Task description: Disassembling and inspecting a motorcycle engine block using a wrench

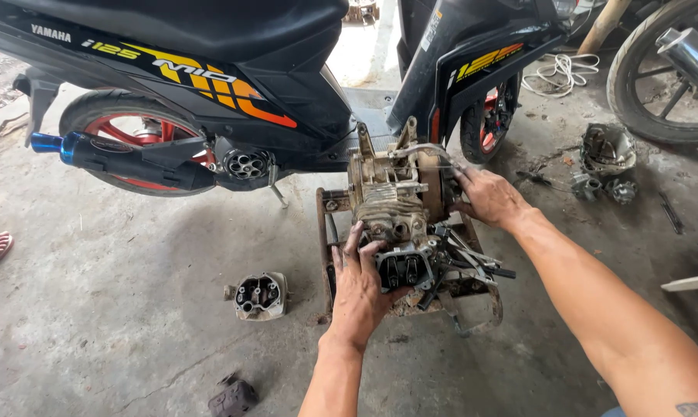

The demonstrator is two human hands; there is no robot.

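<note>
Already stripped at frame centre, the engine (399,193) sits headless; left hand (360,282) grips the cylinder head (405,266), right hand (488,197) clasps the crankcase side.

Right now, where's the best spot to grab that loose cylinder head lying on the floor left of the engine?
Probably take the loose cylinder head from above, fingers across its two flat outer sides. It lies alone on the concrete floor with its open ports facing up, and the stub at its left edge looks too small to hold.
</note>
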